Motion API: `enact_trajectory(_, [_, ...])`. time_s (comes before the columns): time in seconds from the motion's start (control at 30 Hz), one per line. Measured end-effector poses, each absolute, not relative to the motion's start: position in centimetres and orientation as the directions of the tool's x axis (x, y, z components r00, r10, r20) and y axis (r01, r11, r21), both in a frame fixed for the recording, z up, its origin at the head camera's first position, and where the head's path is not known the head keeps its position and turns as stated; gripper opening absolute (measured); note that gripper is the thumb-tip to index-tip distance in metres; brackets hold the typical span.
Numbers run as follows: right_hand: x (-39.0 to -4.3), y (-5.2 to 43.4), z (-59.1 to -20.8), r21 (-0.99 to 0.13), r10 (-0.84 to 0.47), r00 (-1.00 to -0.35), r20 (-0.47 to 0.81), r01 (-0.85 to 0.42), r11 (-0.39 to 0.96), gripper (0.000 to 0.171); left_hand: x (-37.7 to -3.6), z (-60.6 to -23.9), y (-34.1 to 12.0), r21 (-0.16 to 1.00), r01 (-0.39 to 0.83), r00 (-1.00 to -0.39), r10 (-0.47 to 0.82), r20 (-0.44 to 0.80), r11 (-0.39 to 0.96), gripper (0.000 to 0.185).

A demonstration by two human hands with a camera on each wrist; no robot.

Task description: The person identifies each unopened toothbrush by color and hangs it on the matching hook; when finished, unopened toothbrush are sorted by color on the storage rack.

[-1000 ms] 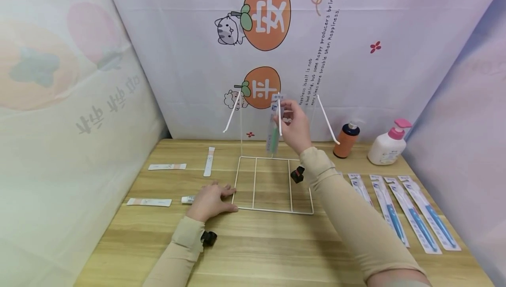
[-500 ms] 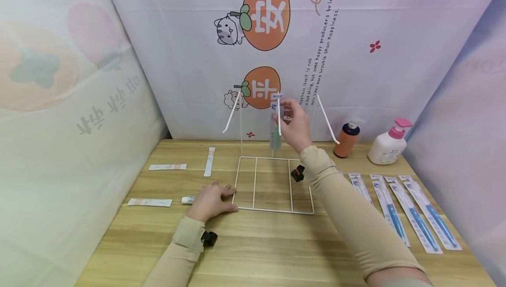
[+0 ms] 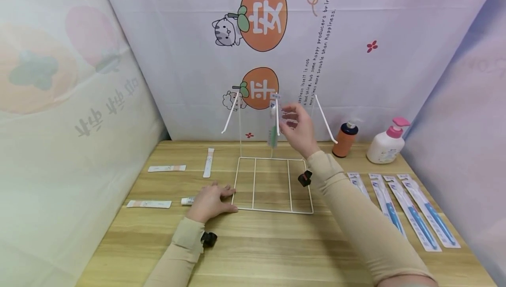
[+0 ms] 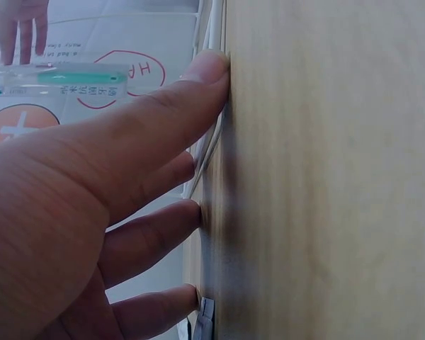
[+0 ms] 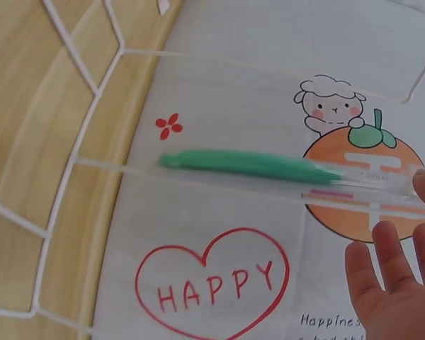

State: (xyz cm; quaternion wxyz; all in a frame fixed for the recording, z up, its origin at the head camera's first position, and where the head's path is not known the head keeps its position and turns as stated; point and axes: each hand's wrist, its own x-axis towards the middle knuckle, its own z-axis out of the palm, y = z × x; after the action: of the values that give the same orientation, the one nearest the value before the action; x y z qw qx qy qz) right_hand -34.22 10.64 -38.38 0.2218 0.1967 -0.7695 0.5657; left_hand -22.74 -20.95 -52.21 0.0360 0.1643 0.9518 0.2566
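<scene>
Green toothbrush pack hanging on the wire rack

We are keeping our right hand (image 3: 299, 130) just beside the packaged green toothbrush (image 3: 272, 122), fingers spread and loose, gripping nothing, while the pack is hanging on the middle hook (image 3: 278, 116) of the white wire rack (image 3: 272, 184). Our left hand (image 3: 210, 200) is pressing flat, fingers straight, on the rack's base corner.

Both arms wear long, snug beige sleeves (image 3: 357, 217) to the wrist, each with a small black device (image 3: 208, 238) (strapped underneath).
</scene>
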Motion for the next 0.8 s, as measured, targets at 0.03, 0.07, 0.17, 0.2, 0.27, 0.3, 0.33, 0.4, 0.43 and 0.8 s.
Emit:
enact_trajectory(0.03, [-33.9, 11.1, -38.6, -0.789, -0.062, -0.830, 0.555, -0.548, 0.278, 0.044, -22.8, -52.2, -20.9, 0.504, 0.291, -0.944, 0.329, 0.013, 0.813, 0.066])
enact_trajectory(0.07, [-33.7, 11.6, -38.8, -0.792, -0.073, -0.836, 0.545, -0.541, 0.282, 0.044, -22.8, -52.3, -20.9, 0.508, 0.289, -0.945, 0.327, 0.015, 0.812, 0.065])
enact_trajectory(0.17, [-32.8, 13.6, -39.7, -0.794, -0.103, -0.848, 0.520, -0.524, 0.308, 0.046, -22.8, -52.4, -20.9, 0.516, 0.279, -0.947, 0.320, 0.010, 0.810, 0.066])
enact_trajectory(0.2, [-32.4, 14.4, -40.0, -0.796, -0.114, -0.854, 0.508, -0.516, 0.317, 0.047, -22.9, -52.5, -20.9, 0.517, 0.279, -0.948, 0.319, 0.012, 0.809, 0.066])
enact_trajectory(0.27, [-31.9, 16.1, -40.8, -0.778, -0.118, -0.853, 0.509, -0.514, 0.360, 0.048, -22.9, -52.5, -21.0, 0.520, 0.279, -0.948, 0.319, 0.013, 0.807, 0.066])
enact_trajectory(0.3, [-31.6, 16.9, -41.1, -0.773, -0.112, -0.855, 0.506, -0.508, 0.379, 0.049, -22.9, -52.4, -21.0, 0.523, 0.276, -0.948, 0.318, 0.010, 0.806, 0.066])
enact_trajectory(0.33, [-31.4, 17.8, -41.5, -0.774, -0.105, -0.858, 0.503, -0.501, 0.387, 0.050, -22.9, -52.4, -21.0, 0.524, 0.274, -0.949, 0.316, 0.009, 0.807, 0.066])
enact_trajectory(0.4, [-30.8, 19.5, -42.2, -0.762, -0.102, -0.860, 0.500, -0.492, 0.421, 0.051, -22.8, -52.4, -21.1, 0.527, 0.270, -0.950, 0.313, 0.008, 0.806, 0.067])
enact_trajectory(0.43, [-30.6, 20.4, -42.6, -0.752, -0.101, -0.859, 0.501, -0.490, 0.441, 0.051, -22.8, -52.4, -21.1, 0.526, 0.267, -0.950, 0.311, 0.005, 0.808, 0.067])
enact_trajectory(0.8, [-27.3, 30.4, -46.2, -0.679, -0.222, -0.941, 0.257, -0.339, 0.652, 0.054, -22.7, -52.3, -20.9, 0.536, 0.268, -0.951, 0.308, 0.014, 0.801, 0.066])
